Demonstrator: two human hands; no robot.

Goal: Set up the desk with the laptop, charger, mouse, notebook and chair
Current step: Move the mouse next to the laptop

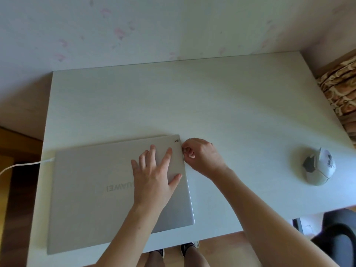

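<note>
We see a closed silver laptop (107, 193) lying flat on the white bench (212, 105), in the lower left of the frame, its lid logo reading upside down to us. A white charger cable (23, 165) is plugged into the laptop's left edge and runs off the left side of the frame. Our left hand (154, 176) rests palm down on the lid near its right edge, its fingers (152, 151) straight and spread apart. Our right hand (200, 157) sits just beside the laptop's far right corner, its fingers (189, 152) curled together and pinching something small against the laptop's right edge; we cannot tell what it is. A pale mouse (318, 166) with a dark patch lies well apart from the laptop, at the right of the frame near the bench's right edge. At the lower right corner we make out the dark chair (335, 234), beside the bench and partly cut off by the frame. Below the bench's near edge our shoes (187, 247) show on the wooden floor (221, 247). A patterned brown fabric (339, 89) lies past the bench at the upper right
</note>
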